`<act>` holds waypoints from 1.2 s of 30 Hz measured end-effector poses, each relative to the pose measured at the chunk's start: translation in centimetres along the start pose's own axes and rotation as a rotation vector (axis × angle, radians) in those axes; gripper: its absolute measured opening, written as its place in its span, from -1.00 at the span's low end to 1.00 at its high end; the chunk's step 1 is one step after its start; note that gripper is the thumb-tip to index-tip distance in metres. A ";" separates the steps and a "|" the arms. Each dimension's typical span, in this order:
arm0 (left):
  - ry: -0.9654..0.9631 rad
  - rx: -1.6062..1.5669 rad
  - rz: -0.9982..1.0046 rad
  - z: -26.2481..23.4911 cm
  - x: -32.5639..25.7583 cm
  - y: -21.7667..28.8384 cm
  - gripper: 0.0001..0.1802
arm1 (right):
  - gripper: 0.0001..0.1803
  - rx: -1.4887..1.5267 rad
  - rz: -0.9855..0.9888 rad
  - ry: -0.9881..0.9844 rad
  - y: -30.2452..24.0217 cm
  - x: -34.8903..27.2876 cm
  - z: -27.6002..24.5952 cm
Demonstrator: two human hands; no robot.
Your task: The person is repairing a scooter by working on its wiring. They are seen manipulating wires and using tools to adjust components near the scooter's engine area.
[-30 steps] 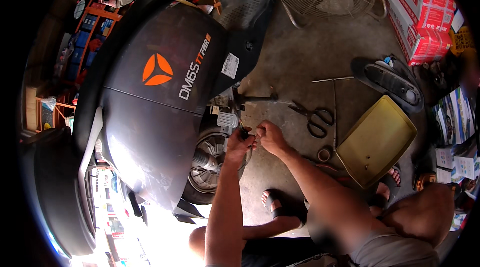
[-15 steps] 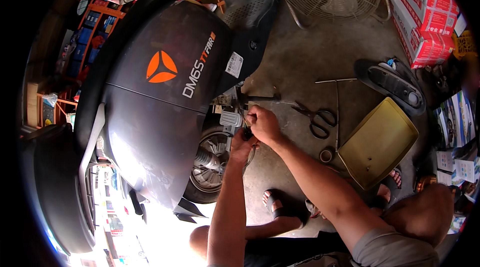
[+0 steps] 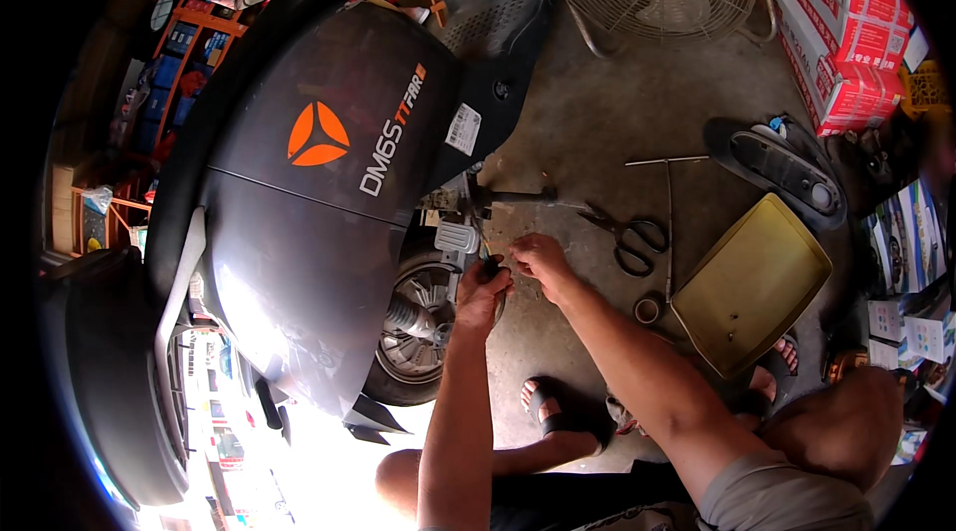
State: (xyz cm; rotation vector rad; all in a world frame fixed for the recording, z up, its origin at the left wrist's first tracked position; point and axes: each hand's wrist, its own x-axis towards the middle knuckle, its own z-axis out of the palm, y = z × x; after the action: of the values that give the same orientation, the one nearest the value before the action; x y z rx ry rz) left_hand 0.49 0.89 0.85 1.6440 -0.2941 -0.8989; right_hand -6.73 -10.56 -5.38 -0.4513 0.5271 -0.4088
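My left hand (image 3: 483, 298) is curled round a small black piece (image 3: 493, 266), thumb on top; too small to tell if it's a connector or a taped bundle. Thin wires (image 3: 486, 249), some yellowish-green, show just above that grip, beside the ribbed grey foot peg (image 3: 456, 237) and the scooter's rear wheel (image 3: 410, 357). My right hand (image 3: 539, 258) hangs just right of the left, apart from it, fingers bent in; can't tell if the tips press together or pinch a strand.

Handling, my read: wires light, limp and springy, strands fragile if tugged or bent sharply. Black piece likely light and firmer, maybe slick if greasy. Best hold: black piece between left thumb and forefinger as the anchor, right fingertips on one strand near its end, no pull toward the scooter end. The dark scooter body panel (image 3: 299, 217) looks stiff and glossy, easily scuffed, so I'd keep knuckles off it.

On the floor to my right: black-handled scissors (image 3: 639, 246), T-handle wrench (image 3: 668, 222), tape roll (image 3: 647, 310) just beside the yellow tray (image 3: 762, 282).
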 end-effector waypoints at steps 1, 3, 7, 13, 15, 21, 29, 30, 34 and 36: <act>0.020 -0.005 -0.018 0.0 0.0 0.0 -0.57 | -0.90 -0.008 0.010 -0.010 0.1 -0.1 -0.1; 0.010 -0.049 0.010 0.1 -0.1 -0.1 -0.58 | -0.83 -0.016 0.036 -0.019 0.4 -0.1 -0.4; 0.030 -0.117 0.003 0.5 -0.3 0.0 -0.60 | -0.77 -0.026 -0.067 -0.114 1.9 0.3 -0.1; 0.089 -0.165 0.064 1.0 -0.4 -0.4 -0.63 | -0.85 -0.029 -0.095 -0.112 3.0 -0.4 0.7; 0.098 -0.152 0.081 1.0 -0.3 -0.5 -0.64 | -0.87 -0.033 -0.081 -0.095 2.7 -0.6 0.8; 0.132 -0.159 0.077 1.0 -0.1 -0.7 -0.69 | -0.91 -0.152 -0.180 -0.111 2.4 -0.8 0.5; 0.100 -0.142 0.106 1.0 -0.3 -0.5 -0.72 | -0.94 -0.193 -0.238 -0.155 2.7 -0.4 0.4; 0.106 -0.136 0.109 1.1 -0.4 -0.5 -0.72 | -0.94 -0.210 -0.196 -0.134 2.6 -0.4 0.4; 0.197 -0.104 0.097 1.7 -0.6 -0.4 -0.73 | -0.94 -0.360 -0.283 -0.138 2.1 -0.5 0.1; 0.225 -0.074 0.116 1.9 -0.6 -0.5 -0.73 | -0.93 -0.452 -0.280 -0.126 1.7 -0.3 0.0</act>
State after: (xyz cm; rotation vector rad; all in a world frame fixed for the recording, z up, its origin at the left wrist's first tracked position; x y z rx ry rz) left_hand -1.36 0.00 0.61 1.6249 -0.1965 -0.6242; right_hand -6.54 -8.98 -6.08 -0.9877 0.4328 -0.5269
